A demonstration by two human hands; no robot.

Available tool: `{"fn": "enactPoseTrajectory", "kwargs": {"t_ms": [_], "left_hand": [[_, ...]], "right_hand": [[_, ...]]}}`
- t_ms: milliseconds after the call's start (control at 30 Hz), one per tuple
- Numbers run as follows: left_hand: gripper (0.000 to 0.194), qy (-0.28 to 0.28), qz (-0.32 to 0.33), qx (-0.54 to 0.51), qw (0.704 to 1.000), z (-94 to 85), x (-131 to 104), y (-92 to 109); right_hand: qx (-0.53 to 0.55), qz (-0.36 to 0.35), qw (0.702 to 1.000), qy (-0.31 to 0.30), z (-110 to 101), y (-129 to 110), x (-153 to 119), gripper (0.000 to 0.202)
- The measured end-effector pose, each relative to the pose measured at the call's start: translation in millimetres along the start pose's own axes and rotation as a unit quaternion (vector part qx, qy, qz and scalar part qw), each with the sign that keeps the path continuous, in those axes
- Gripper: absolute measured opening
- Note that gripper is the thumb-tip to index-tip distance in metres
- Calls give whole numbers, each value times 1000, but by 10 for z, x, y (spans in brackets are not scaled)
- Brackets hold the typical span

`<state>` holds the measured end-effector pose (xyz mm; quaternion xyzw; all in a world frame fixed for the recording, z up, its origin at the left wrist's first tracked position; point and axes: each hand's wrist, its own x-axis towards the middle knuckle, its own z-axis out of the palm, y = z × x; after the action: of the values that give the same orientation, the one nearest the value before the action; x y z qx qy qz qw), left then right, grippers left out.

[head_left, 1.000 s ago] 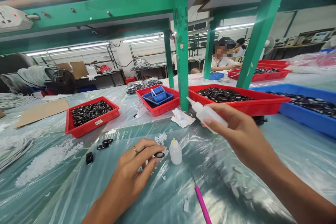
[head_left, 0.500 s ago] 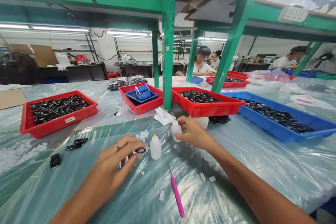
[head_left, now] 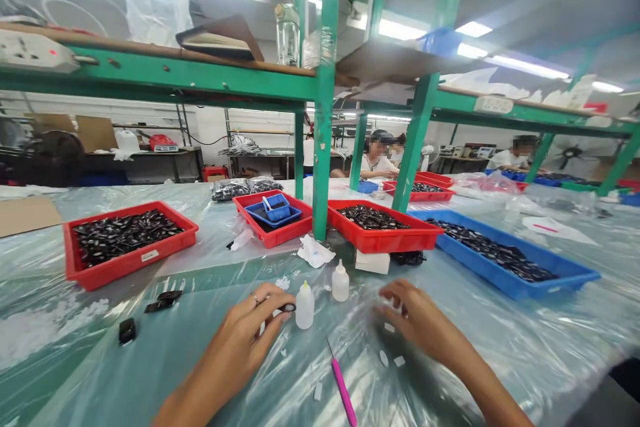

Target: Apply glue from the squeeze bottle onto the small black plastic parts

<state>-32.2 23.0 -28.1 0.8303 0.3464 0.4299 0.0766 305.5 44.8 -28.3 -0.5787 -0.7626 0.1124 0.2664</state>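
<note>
Between the thumb and fingers of my left hand (head_left: 250, 327) is a small black oval part (head_left: 287, 307) with a pale centre. Right beside it stands a white squeeze bottle (head_left: 305, 307) with a yellow tip. A second squeeze bottle (head_left: 341, 282), with a clear nozzle, stands upright a little farther back. My right hand (head_left: 413, 313) is apart from that bottle, over the sheet to its right, blurred, with fingers loosely curled and spread and nothing seen in them. A tool with a pink handle (head_left: 343, 390) and thin metal point lies between my hands.
Red trays (head_left: 135, 240) and a blue tray (head_left: 505, 253) hold many black parts. A green post (head_left: 324, 147) rises behind the bottles, near crumpled tissue (head_left: 316, 251). Black pieces (head_left: 127, 331) and white bits (head_left: 45, 327) lie at left. Co-workers (head_left: 377, 157) sit across the table.
My right hand has let go of the clear-nozzled bottle, which now stands on the table, and moved right. My left hand still holds the black oval part. The view has tilted up.
</note>
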Motion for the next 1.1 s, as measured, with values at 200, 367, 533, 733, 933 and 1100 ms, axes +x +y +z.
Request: {"fn": "enactPoseTrajectory", "kwargs": {"t_ms": [200, 367, 533, 733, 933, 1100], "left_hand": [[25, -28, -6, -27, 999, -16, 10, 52], [24, -29, -6, -34, 999, -22, 18, 95], [20, -44, -13, -45, 998, 55, -6, 117], [20, -89, -49, -60, 993, 71, -41, 166], [22, -86, -62, -81, 991, 70, -28, 190], [18, -80, -76, -107, 988, 88, -44, 220]], "right_hand": [[-29, -55, 998, 16, 191, 41, -341, 27], [-26, -115, 992, 39, 89, -50, -381, 33], [70, -218, 970, 83, 86, -682, -332, 16], [160, -324, 918, 164, 324, -1368, -146, 14], [151, -328, 919, 161, 384, -1354, -75, 14], [163, -331, 917, 153, 366, -1351, -57, 13]]}}
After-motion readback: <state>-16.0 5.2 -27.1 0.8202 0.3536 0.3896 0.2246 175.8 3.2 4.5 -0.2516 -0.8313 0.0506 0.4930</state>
